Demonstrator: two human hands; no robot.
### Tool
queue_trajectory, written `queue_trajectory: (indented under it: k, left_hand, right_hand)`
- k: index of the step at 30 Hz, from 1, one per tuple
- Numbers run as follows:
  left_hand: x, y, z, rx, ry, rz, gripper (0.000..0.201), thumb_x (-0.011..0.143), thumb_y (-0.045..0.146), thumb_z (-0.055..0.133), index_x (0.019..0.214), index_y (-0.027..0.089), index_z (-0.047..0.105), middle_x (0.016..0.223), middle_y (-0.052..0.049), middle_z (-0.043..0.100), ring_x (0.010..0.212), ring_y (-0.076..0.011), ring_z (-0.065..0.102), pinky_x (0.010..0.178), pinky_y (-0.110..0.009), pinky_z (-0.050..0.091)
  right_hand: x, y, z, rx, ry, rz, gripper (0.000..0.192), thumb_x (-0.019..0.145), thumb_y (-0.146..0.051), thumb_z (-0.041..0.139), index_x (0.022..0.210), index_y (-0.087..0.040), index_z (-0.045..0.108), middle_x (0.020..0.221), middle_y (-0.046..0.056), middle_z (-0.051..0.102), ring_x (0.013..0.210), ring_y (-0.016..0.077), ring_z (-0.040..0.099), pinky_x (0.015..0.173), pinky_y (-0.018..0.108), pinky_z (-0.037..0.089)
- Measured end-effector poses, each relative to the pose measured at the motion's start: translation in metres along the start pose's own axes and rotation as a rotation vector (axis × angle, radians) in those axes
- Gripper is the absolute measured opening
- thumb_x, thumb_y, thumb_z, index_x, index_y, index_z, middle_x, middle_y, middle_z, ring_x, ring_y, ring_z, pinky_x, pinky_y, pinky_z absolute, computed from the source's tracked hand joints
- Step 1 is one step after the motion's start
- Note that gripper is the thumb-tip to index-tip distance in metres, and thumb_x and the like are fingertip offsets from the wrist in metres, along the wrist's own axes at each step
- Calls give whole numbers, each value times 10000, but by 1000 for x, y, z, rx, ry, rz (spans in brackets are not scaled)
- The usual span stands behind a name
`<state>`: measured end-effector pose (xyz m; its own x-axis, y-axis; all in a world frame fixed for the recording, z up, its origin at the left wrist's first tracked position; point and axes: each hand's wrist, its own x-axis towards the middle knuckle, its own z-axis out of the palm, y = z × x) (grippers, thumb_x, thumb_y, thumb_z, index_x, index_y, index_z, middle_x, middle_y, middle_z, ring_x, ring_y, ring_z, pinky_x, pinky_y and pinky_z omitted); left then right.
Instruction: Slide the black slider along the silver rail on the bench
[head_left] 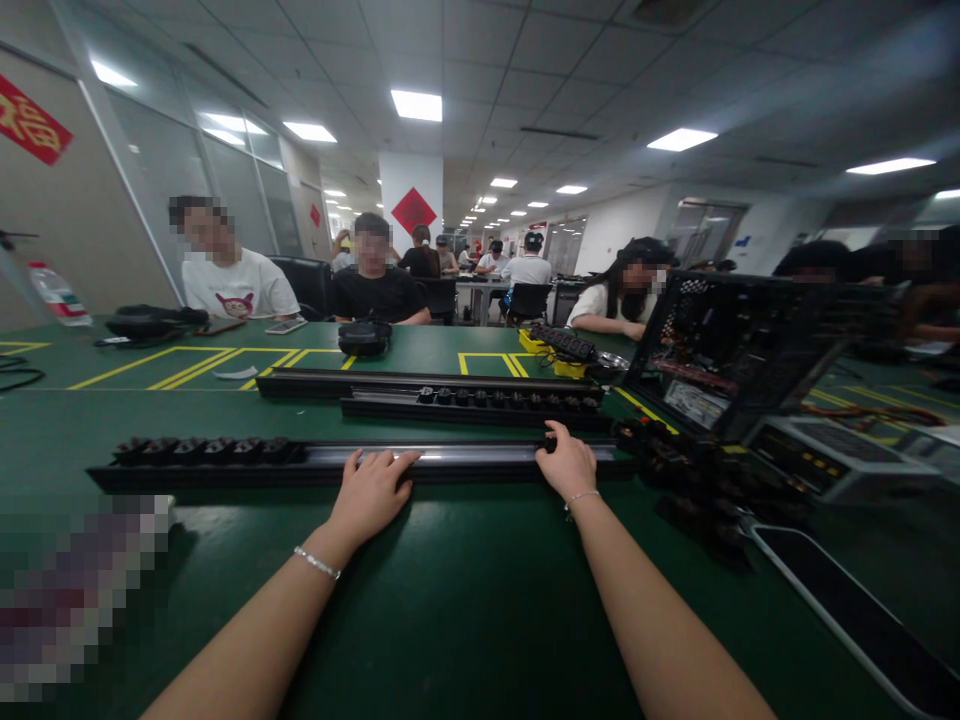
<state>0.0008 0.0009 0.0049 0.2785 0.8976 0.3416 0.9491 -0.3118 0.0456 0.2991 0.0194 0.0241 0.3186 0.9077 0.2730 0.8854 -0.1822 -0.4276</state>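
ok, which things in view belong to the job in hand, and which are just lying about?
Job, by the look of it:
- near rail, under left hand
- black part at right hand
- row of parts at that rail's left end

Probably just lying about:
- bottle
- phone beyond the rails
- PC case

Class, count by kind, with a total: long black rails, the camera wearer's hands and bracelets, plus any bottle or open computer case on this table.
Long black rails: 3
Hands: 2
Bracelets: 2
Bottle: 1
Computer case: 1
Total: 9
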Motion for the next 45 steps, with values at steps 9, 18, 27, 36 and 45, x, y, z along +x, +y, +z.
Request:
queue_trajectory:
  k: [9,18,27,36,45]
  left_hand:
    - [0,1,0,-7,-23,-18,425,824,334,444,1245,341,496,1014,-31,624,1015,-218,534,1034,-461,204]
    - [0,-1,2,0,-4,0,419,829,336,432,1243,334,496,1000,-30,617,1004,-222,536,1025,-468,209]
    - [0,-1,2,4,0,4,417,834,343,427,1246,331,493,994,-32,616,1000,-226,535,1016,-472,216]
    - [0,-1,2,10,-2,3,416,830,339,434,1240,330,499,994,-28,617,997,-224,536,1015,-473,214]
    - [0,-1,2,11,2,3,418,831,337,434,1244,334,498,987,-27,617,991,-224,539,1014,-476,213]
  right_hand:
    - [1,8,-2,-98,26,25,508,739,-350,493,1233,-231,508,1183,67,577,1164,242,448,1028,439,223]
    - [6,16,-8,-64,7,23,505,740,-309,486,1241,-246,503,1141,42,617,1106,240,501,972,397,295]
    - [10,28,-6,-64,32,8,484,751,-282,468,1232,-250,512,1198,41,585,1159,240,461,1034,448,203]
    - [12,32,-6,-58,51,4,497,733,-283,494,1227,-241,523,1081,50,635,1089,239,517,964,386,319]
    - [14,36,-8,-41,35,-4,471,719,-279,475,1184,-244,544,1127,32,629,1067,242,529,926,384,352]
